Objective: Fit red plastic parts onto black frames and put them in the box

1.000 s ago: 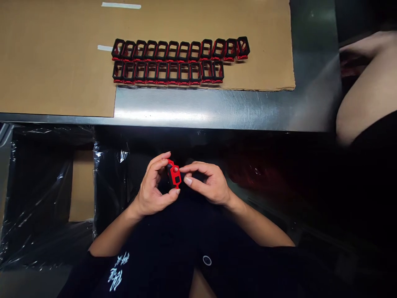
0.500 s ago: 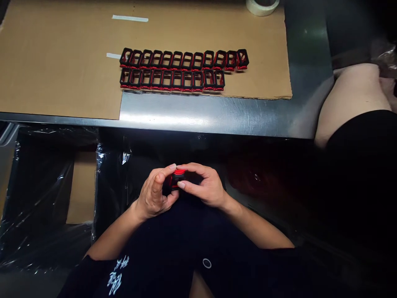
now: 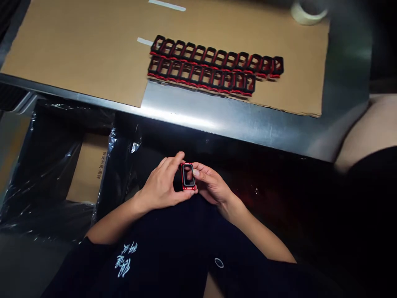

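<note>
Between my two hands, above my lap, is a small red and black rectangular frame with its opening facing up toward me. My left hand grips it by the ends, thumb at the near end and fingers at the far end. On its right side my right hand pinches it, thumb against the inner edge. Several matching red and black frames stand in two rows on the cardboard sheet over the table. The far row reaches further right than the near one.
A roll of pale tape lies at the cardboard's far right. The metal table's edge runs in front of me. To the left below is a box lined with black plastic. Another person's arm rests at the right.
The frame in my hands has turned so its opening now faces me. My left thumb and fingers have shifted to its two ends. My view has tilted, moving the table's contents rightward.
</note>
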A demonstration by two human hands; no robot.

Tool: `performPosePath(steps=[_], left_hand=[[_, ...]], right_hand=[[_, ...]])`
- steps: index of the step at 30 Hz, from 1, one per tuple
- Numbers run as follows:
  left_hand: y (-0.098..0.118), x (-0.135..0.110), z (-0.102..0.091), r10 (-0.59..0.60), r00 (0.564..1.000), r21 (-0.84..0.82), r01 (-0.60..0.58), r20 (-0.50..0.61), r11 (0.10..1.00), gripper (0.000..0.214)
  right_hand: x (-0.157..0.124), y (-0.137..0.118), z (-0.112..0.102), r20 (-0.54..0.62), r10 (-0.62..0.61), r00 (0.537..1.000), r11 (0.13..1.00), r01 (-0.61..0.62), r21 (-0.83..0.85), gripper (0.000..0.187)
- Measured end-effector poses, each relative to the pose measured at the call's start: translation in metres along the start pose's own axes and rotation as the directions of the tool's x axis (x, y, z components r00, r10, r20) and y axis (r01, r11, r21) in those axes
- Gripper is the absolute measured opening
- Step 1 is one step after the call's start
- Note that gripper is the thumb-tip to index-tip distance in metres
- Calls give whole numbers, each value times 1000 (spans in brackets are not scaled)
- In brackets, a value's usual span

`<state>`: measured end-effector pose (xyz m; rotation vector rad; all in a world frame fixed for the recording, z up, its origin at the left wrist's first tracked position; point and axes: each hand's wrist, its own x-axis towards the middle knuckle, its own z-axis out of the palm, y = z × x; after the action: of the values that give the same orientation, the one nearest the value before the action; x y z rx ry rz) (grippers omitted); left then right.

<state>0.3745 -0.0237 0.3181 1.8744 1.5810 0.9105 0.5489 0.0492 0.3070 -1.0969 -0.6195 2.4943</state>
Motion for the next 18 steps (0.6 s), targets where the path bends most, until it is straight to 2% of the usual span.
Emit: performPosePath(steps=[2,4,6,7,8,9,10,11,12,14,15,17,18], left_hand=[[-3,-3,-13,-26,994,70,19,105,997,81],[-19,-7,-35,-67,991,79,58,118,995,67],[-53,-13,-65,-195,981,19,195,1,981,63],[-77,-16,-82,-302,948,-32,301,-96,953,64],[-104,-21,-99,-450,872,-106,438,-190,893,68],[-133,-27,-115,-612,743,-208,575,-271,791,73],[-163,-34,-129,-751,575,-295,693,-324,658,76],[-192,-41,-140,-858,413,-347,791,-305,504,72],[-219,-48,-148,-903,310,-379,829,-298,410,62],[-263,-62,-151,-955,166,-420,870,-245,259,46],[-281,-68,-148,-969,113,-425,883,-218,199,42],[-307,-74,-134,-983,36,-410,906,-177,107,37],[-317,-75,-125,-985,16,-393,916,-170,83,37]], right_hand=[[10,0,8,16,19,1000,994,-17,-110,39],[21,-1,15,43,49,998,970,-37,-241,44],[30,-3,20,39,52,998,934,-35,-356,48],[33,-3,20,20,39,999,915,-27,-402,48],[35,-2,19,-4,20,1000,899,-20,-438,46],[37,-1,16,-32,3,999,887,-18,-462,44],[38,0,13,-66,-5,998,879,-27,-477,42],[39,1,8,-106,-6,994,875,-46,-482,42],[40,2,3,-152,-3,988,877,-71,-475,42],[43,3,-5,-254,11,967,886,-127,-446,43],[45,3,-8,-295,14,955,888,-148,-436,43],[49,4,-11,-349,18,937,885,-178,-431,42],[51,5,-12,-362,16,932,882,-184,-434,42]])
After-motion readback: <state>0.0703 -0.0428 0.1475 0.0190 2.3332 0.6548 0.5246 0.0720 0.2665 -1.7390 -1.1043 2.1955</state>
